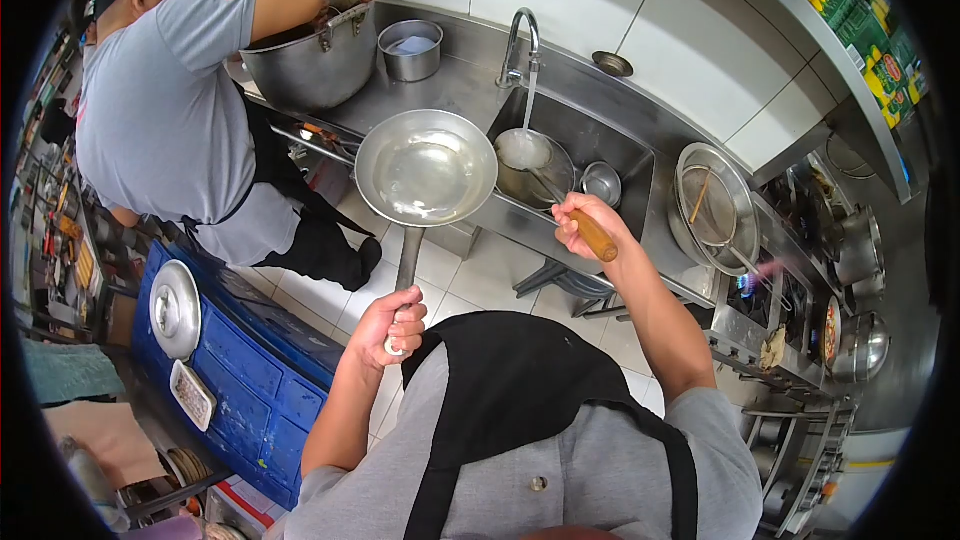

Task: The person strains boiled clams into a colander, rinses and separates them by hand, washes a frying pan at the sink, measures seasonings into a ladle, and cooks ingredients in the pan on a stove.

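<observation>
My left hand (395, 325) is closed round the handle of a metal frying pan (426, 168), which is held left of the sink with its inner side showing. My right hand (588, 225) grips the wooden handle of a ladle (522, 150). Water runs from the faucet (520, 45) onto the ladle's round head, over a metal bowl (560, 175) in the sink (628, 140). A smaller metal bowl (601, 183) sits beside it there.
A co-worker (170, 120) stands at the left, one arm in a large pot (335, 60). Near it is a small pot (410, 52). Right of the sink, a strainer (708, 202) rests in a basin (690, 165). A burner flame (746, 285) burns further right. Blue chests (240, 370) stand lower left.
</observation>
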Demonstrator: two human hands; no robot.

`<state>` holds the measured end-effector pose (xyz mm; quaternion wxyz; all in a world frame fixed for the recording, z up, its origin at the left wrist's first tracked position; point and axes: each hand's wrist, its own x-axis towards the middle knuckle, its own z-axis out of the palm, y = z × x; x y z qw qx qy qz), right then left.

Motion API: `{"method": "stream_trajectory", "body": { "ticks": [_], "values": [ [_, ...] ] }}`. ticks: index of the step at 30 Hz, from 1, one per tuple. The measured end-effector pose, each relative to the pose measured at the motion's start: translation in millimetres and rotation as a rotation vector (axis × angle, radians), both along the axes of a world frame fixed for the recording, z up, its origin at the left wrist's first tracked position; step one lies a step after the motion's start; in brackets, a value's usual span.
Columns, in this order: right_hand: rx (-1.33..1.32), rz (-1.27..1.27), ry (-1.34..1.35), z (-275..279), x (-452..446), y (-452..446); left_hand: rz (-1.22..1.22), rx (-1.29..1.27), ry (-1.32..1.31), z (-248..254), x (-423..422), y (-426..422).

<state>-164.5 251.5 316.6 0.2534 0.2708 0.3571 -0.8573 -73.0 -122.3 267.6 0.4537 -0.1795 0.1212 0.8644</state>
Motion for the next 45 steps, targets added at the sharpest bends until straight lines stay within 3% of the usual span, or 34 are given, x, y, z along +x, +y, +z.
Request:
{"method": "stream_trajectory", "body": {
  "ticks": [11,13,20,24,31,35,42,44,45],
  "values": [
    [0.071,0.017,0.004,8.0,13.2,6.5,-0.012,-0.015,0.009,-1.3,-0.3,-1.2],
    [0.354,0.188,0.019,17.3,23.3,11.3,-0.011,-0.026,0.016,-1.2,-0.5,-1.0],
    [0.569,0.051,-0.02,26.8,49.4,25.0,-0.017,-0.022,0.013,4.3,-2.1,1.6],
    [0.569,-0.021,0.022,40.2,62.2,31.7,-0.021,-0.037,0.006,6.0,-3.4,2.1],
    [0.223,0.039,-0.006,105.3,93.9,22.3,-0.013,-0.031,0.027,5.9,-2.3,4.7],
    [0.343,0.1,0.005,117.5,103.9,-3.2,-0.007,0.016,0.05,-1.5,0.5,3.8],
    [0.498,0.357,0.178,70.9,109.4,-18.8,-0.01,-0.038,0.041,0.4,1.8,6.6],
    [0.606,0.441,0.209,60.7,107.6,-21.6,-0.008,-0.04,0.039,-1.2,3.1,6.6],
    [0.786,0.504,0.278,51.8,108.7,-22.1,-0.008,-0.041,0.04,-2.5,3.5,5.8]
  ]
}}
